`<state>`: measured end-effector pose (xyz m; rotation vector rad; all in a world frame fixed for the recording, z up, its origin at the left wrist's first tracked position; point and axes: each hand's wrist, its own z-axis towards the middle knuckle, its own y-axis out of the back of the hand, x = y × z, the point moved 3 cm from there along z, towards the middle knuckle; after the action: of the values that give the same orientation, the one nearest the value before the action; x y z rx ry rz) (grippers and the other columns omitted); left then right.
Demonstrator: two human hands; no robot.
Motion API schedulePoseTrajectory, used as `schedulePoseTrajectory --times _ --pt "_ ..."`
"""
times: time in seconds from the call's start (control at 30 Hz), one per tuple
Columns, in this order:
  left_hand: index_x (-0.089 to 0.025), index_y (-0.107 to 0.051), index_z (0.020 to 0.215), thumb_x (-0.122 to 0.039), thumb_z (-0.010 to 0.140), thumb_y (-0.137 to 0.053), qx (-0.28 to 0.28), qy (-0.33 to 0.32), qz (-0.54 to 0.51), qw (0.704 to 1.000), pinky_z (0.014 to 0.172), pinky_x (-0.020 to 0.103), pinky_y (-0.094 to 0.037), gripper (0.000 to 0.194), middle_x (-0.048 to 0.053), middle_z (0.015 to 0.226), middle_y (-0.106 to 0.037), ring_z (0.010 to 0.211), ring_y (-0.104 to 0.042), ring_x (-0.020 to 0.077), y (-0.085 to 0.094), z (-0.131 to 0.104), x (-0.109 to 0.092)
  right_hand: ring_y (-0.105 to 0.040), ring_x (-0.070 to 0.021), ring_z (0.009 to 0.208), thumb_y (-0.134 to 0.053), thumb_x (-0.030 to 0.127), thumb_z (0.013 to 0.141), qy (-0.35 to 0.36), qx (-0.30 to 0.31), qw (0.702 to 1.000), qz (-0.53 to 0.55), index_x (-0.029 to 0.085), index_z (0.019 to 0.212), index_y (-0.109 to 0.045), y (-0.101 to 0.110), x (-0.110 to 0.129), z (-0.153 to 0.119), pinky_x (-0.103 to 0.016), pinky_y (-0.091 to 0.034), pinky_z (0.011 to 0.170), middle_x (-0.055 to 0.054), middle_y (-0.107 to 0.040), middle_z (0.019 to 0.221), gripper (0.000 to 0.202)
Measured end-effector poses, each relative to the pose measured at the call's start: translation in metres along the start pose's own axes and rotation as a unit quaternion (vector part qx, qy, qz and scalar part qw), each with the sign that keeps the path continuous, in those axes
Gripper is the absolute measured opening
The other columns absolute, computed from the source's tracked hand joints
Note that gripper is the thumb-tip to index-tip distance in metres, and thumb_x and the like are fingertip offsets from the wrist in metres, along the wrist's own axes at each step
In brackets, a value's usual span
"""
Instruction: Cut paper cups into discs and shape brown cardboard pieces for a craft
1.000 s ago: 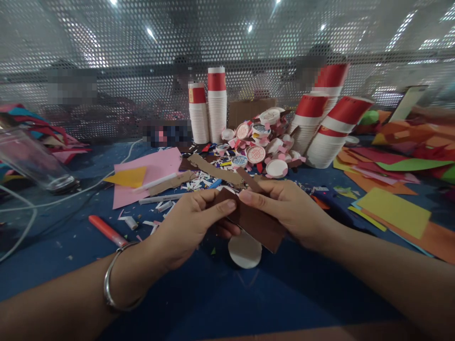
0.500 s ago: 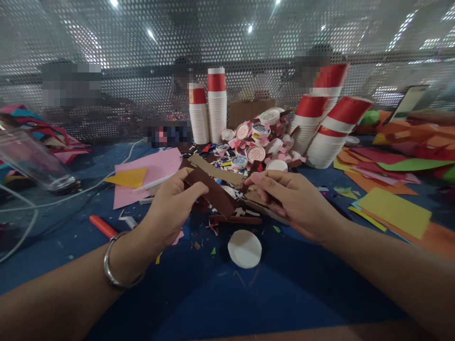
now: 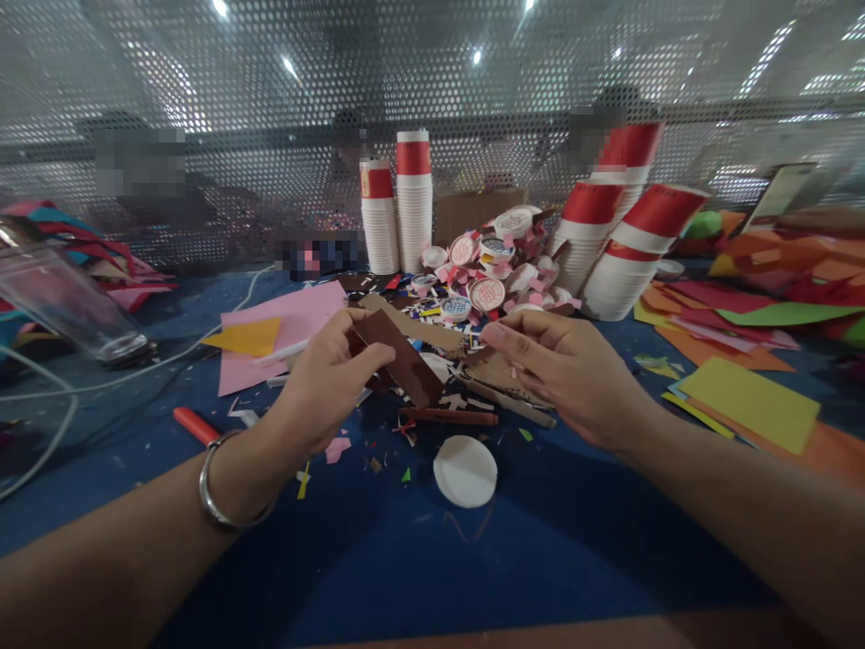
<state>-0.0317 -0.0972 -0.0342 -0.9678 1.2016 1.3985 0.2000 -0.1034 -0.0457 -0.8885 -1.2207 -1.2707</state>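
My left hand (image 3: pixel 332 374) pinches a dark brown strip of card (image 3: pixel 404 361) between thumb and fingers, its free end slanting down to the right. Across from it, my right hand (image 3: pixel 564 365) is closed, thumb against fingertips; whatever it may hold is too small to make out. Behind and below the hands lie torn pieces of brown cardboard (image 3: pixel 504 371) and a narrow reddish-brown strip (image 3: pixel 450 416). Nearer to me, a white paper disc (image 3: pixel 465 471) rests flat on the blue table.
Paper-cup stacks (image 3: pixel 414 207) and leaning stacks (image 3: pixel 622 261) stand behind a heap of printed discs (image 3: pixel 487 294). Pink paper (image 3: pixel 297 311), a red-handled tool (image 3: pixel 195 424) and a clear glass (image 3: pixel 81 306) lie left; yellow sheets (image 3: pixel 757 401) lie right.
My right hand has shifted slightly up and right, uncovering more of the torn cardboard. The brown strip in my left hand has tilted a little more steeply.
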Motion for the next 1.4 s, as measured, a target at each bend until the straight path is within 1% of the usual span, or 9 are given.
schedulePoseTrajectory --times 0.13,0.23,0.4,0.53,0.63,0.8,1.0,1.17,1.4 --pt "-0.017 -0.058 0.108 -0.024 0.083 -0.075 0.034 -0.003 -0.033 0.999 0.056 0.023 -0.049 0.031 0.004 0.095 -0.072 0.077 -0.067 0.016 -0.003 -0.002 0.0 -0.043 -0.0073 0.056 -0.076 0.057 0.085 -0.022 0.034 0.999 -0.003 0.019 0.094 -0.071 -0.007 0.0 -0.004 -0.024 -0.032 0.05 0.002 -0.06 0.074 0.04" --pt "-0.016 -0.058 0.108 -0.024 0.085 -0.077 0.049 -0.002 -0.066 0.997 0.057 0.022 -0.051 0.031 0.004 0.093 -0.072 0.076 -0.067 0.015 -0.005 -0.003 -0.002 -0.056 -0.0116 0.071 -0.078 0.048 0.086 -0.027 0.083 0.996 -0.004 0.017 0.095 -0.071 -0.014 0.0 -0.006 -0.025 -0.041 0.061 -0.002 -0.067 0.086 0.033" --pt "-0.018 -0.06 0.108 -0.023 0.085 -0.08 0.063 -0.007 -0.1 0.993 0.058 0.021 -0.052 0.031 0.002 0.093 -0.073 0.076 -0.066 0.0136 -0.01 -0.007 -0.002 -0.051 -0.0087 0.064 -0.078 0.035 0.086 -0.034 0.107 0.993 0.032 0.016 0.088 -0.067 -0.018 0.002 -0.007 -0.023 -0.039 0.059 0.001 -0.064 0.079 0.022" --pt "-0.017 -0.07 0.105 -0.027 0.086 -0.08 0.124 0.041 -0.135 0.982 0.061 0.021 -0.052 0.024 0.003 0.091 -0.075 0.077 -0.066 0.0137 -0.019 -0.017 0.002 -0.04 -0.0062 0.055 -0.082 0.031 0.081 -0.039 0.109 0.991 0.06 0.016 0.083 -0.064 -0.017 0.003 -0.008 -0.022 -0.033 0.053 0.006 -0.054 0.067 0.024" --pt "-0.018 -0.076 0.106 -0.026 0.086 -0.08 0.16 0.081 -0.14 0.974 0.062 0.022 -0.051 0.023 0.005 0.091 -0.078 0.076 -0.068 0.0143 -0.025 -0.024 0.004 -0.047 -0.0076 0.061 -0.083 0.033 0.082 -0.036 0.107 0.992 0.064 0.016 0.083 -0.065 -0.018 0.002 -0.008 -0.022 -0.037 0.057 0.004 -0.058 0.072 0.025" --pt "-0.019 -0.079 0.105 -0.022 0.087 -0.078 0.122 0.068 -0.162 0.977 0.067 0.023 -0.054 0.018 0.005 0.093 -0.08 0.08 -0.07 0.0152 -0.023 -0.021 0.001 -0.055 -0.0103 0.071 -0.081 0.043 0.084 -0.035 0.098 0.993 0.064 0.015 0.09 -0.068 -0.018 0.002 -0.009 -0.023 -0.043 0.063 0.0 -0.063 0.081 0.031" --pt "-0.016 -0.08 0.093 -0.021 0.083 -0.081 0.057 0.04 -0.162 0.984 0.071 0.022 -0.054 0.012 0.004 0.084 -0.078 0.079 -0.069 0.0145 -0.017 -0.017 0.0 -0.032 -0.0045 0.05 -0.067 0.055 0.094 0.002 0.098 0.995 0.013 0.016 0.082 -0.067 -0.017 0.004 -0.01 -0.023 -0.024 0.047 0.007 -0.043 0.063 0.04" --pt "-0.015 -0.081 0.091 -0.019 0.084 -0.081 0.069 0.022 -0.172 0.982 0.079 0.022 -0.055 0.009 0.005 0.089 -0.081 0.084 -0.07 0.0145 -0.02 -0.019 -0.001 -0.031 -0.0053 0.051 -0.068 0.054 0.094 -0.002 0.118 0.993 -0.004 0.018 0.088 -0.07 -0.018 0.004 -0.011 -0.022 -0.024 0.046 0.006 -0.045 0.064 0.037" --pt "-0.018 -0.08 0.11 -0.02 0.088 -0.077 0.114 0.002 -0.156 0.981 0.098 0.035 -0.055 0.022 0.007 0.11 -0.081 0.105 -0.073 0.0228 -0.022 -0.021 -0.003 -0.05 -0.0101 0.068 -0.072 0.049 0.092 -0.004 0.148 0.989 -0.01 0.016 0.09 -0.072 -0.021 0.005 -0.012 -0.022 -0.039 0.059 0.001 -0.059 0.078 0.032"
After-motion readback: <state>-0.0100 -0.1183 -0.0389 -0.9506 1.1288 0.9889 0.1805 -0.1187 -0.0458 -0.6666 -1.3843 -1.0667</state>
